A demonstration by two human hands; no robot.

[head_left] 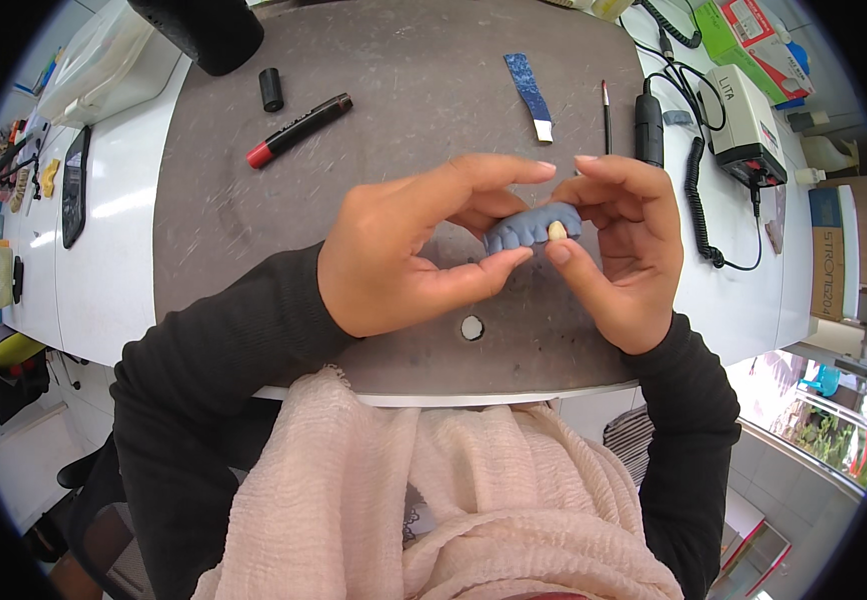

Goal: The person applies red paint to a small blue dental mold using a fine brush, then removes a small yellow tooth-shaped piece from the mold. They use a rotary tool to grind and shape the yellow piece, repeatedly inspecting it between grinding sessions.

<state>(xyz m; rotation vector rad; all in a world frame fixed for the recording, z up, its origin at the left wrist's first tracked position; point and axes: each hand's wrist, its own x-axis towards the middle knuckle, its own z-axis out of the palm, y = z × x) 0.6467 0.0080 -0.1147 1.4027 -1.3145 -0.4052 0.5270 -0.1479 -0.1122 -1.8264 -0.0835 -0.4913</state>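
Observation:
A blue-grey dental model (526,228) with a row of teeth is held up over the brown mat, between my two hands. One cream-coloured tooth crown (557,231) sits among its teeth, near the right end. My left hand (432,235) grips the model's left part, thumb in front and the other fingers behind. From the other side my right hand (622,240) closes on the right end, its thumb tip touching or just below the crown. Both index fingers arch above the model. The model's back is hidden by my fingers.
On the brown mat (244,240) lie a black marker with a red end (301,130), its black cap (271,90), a blue strip (528,97) and a thin brush (607,118). Rightward are a black handpiece (649,127) and its control box (744,125); a phone (76,187) lies left.

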